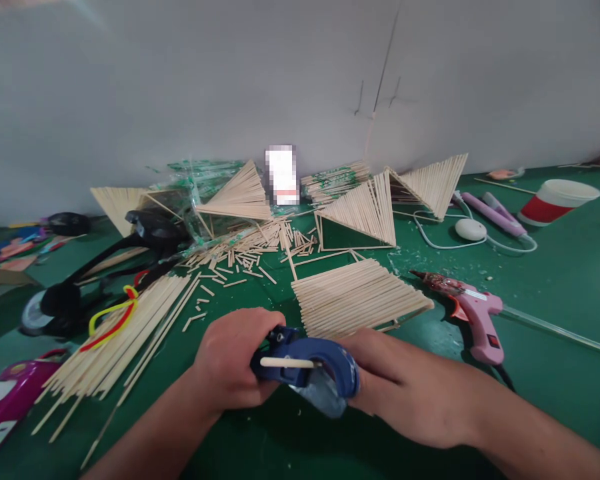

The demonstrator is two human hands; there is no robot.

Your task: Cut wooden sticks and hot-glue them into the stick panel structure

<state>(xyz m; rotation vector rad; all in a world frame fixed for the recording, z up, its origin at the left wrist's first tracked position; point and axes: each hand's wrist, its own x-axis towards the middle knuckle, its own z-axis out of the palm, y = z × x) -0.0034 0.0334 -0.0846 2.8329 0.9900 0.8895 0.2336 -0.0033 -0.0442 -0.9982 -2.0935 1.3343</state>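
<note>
My left hand (240,357) is closed around the left end of a blue pipe cutter (333,357), near its pivot. Across the cutter's jaw lies a short length of thin wooden stick (287,363). My right hand (410,387) is closed against the curved right end of the cutter, its fingertips mostly hidden. Below the jaw shows a shiny, translucent grey part. Just beyond my hands lies a flat panel of glued sticks (360,297). To the left, a bundle of long wooden sticks (130,327) rests on the green table (260,447).
Several stick-built triangular shapes (357,210) stand near the wall. Cut stick pieces (250,250) are scattered before them. A pink glue gun (480,313) lies right, with a paper cup (560,202) behind. Black headgear (155,233) and a magenta device (23,400) are left.
</note>
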